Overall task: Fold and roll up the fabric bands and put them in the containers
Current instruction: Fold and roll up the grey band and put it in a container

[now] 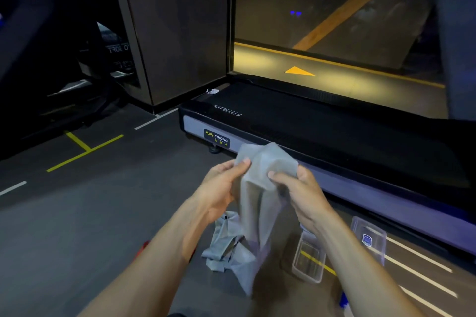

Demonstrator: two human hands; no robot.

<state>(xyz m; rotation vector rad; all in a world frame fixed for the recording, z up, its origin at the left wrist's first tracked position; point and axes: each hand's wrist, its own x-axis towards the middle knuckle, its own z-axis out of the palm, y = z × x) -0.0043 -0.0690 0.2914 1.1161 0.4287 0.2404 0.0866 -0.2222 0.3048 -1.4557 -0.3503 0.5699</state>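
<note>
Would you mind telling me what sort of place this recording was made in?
Most likely a gym: a treadmill carries a "Body Strong" label, the dark floor bears painted lines, and both hands hold a grey fabric band.

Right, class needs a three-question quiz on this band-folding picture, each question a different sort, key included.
1. True or false: both hands, left and right, hold the grey band.
2. Where do the clear containers stand? A) on the treadmill B) on the floor C) on a shelf
3. Fill in: more grey fabric lies in a ____ on the floor.

Key: 1 true; 2 B; 3 heap
</note>
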